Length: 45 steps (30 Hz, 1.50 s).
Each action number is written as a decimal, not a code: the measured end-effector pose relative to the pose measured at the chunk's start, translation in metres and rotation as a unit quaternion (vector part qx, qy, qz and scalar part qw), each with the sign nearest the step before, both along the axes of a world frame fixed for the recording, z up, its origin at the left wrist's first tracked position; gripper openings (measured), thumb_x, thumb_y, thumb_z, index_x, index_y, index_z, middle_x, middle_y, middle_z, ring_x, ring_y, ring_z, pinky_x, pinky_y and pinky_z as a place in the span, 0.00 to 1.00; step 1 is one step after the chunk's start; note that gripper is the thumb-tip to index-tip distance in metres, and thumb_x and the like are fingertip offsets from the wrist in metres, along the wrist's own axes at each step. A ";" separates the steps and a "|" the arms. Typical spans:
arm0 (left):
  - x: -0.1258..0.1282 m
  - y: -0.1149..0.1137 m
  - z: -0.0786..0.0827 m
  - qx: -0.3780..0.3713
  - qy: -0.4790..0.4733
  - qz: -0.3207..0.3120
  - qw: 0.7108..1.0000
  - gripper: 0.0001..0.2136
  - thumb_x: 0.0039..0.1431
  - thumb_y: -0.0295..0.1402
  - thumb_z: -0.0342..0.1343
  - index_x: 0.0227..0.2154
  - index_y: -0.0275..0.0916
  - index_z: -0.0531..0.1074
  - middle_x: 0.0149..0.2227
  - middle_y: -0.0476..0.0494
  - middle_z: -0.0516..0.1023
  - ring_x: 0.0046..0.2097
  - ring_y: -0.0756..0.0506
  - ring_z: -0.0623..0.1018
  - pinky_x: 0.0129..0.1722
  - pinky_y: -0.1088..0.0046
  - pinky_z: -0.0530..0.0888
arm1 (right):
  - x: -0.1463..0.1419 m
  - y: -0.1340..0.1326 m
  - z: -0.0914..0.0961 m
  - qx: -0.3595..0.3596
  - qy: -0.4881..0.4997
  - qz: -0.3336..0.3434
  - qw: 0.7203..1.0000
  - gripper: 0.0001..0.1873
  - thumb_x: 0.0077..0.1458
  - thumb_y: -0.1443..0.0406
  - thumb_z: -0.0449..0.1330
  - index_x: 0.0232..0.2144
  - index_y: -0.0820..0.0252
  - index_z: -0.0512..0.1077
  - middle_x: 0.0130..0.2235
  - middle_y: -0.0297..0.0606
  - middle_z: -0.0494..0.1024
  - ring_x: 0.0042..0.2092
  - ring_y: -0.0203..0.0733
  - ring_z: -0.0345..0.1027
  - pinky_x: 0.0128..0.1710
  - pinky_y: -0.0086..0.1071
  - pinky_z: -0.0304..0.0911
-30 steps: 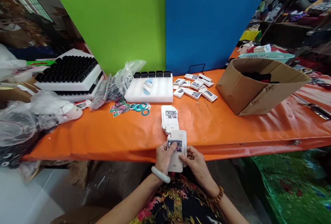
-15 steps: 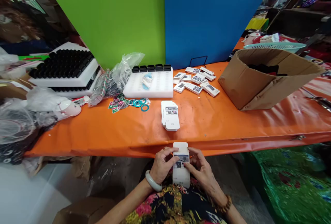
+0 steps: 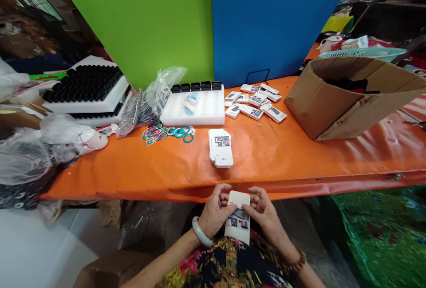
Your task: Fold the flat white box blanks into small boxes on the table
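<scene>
A flat white printed cardboard box is held upright in front of my lap, just off the table's front edge. My left hand grips its left side, thumb pressed on the front near the top flap. On the opposite side my right hand pinches it the same way, thumb close to the other one. The fingers behind the cardboard are partly hidden. Beyond my hands a stack of similar flat boxes lies on the orange table.
Several small filled-out white boxes lie near the blue panel. A cardboard carton stands at right. A white foam tray with black pieces sits at the back. Teal rings, cards and plastic bags lie left of it.
Both my thumbs have moved up the box to near its top flap. The box has shifted slightly down and right in view, and the camera view has turned a little.
</scene>
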<state>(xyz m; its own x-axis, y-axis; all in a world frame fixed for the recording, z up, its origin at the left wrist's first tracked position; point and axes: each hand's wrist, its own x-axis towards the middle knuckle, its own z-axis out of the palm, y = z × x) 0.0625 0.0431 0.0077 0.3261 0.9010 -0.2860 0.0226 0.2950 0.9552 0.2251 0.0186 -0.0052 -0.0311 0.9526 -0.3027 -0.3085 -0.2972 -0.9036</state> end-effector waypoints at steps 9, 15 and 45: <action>-0.001 0.001 -0.001 -0.003 0.028 -0.005 1.000 0.08 0.47 0.34 0.62 0.27 0.34 0.73 0.25 0.47 0.74 0.27 0.51 0.70 0.29 0.77 0.67 | 0.008 -0.003 0.011 0.110 -0.183 0.073 0.974 0.09 0.51 0.58 0.61 0.27 0.57 0.76 0.29 0.37 0.73 0.33 0.41 0.66 0.35 0.32 0.62; -0.008 -0.008 -0.002 0.023 0.065 -0.009 0.998 0.09 0.51 0.37 0.59 0.28 0.34 0.74 0.29 0.44 0.77 0.30 0.49 0.72 0.32 0.75 0.68 | 0.002 -0.015 0.009 0.126 -0.224 0.066 0.964 0.10 0.54 0.59 0.58 0.31 0.55 0.78 0.31 0.39 0.74 0.35 0.43 0.68 0.37 0.34 0.63; -0.014 0.019 0.015 0.107 0.092 0.004 0.990 0.07 0.52 0.36 0.57 0.29 0.37 0.70 0.34 0.45 0.76 0.32 0.50 0.73 0.33 0.75 0.70 | 0.025 0.048 0.032 0.010 -0.131 0.145 0.981 0.14 0.42 0.56 0.67 0.25 0.61 0.73 0.22 0.32 0.73 0.21 0.32 0.61 0.19 0.25 0.55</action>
<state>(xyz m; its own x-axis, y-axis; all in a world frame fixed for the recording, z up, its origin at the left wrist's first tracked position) 0.0487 0.0623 0.0227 0.2787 0.9498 -0.1424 0.2010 0.0873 0.9757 0.2504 0.0670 0.0273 -0.2252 0.9211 -0.3176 0.0302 -0.3193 -0.9472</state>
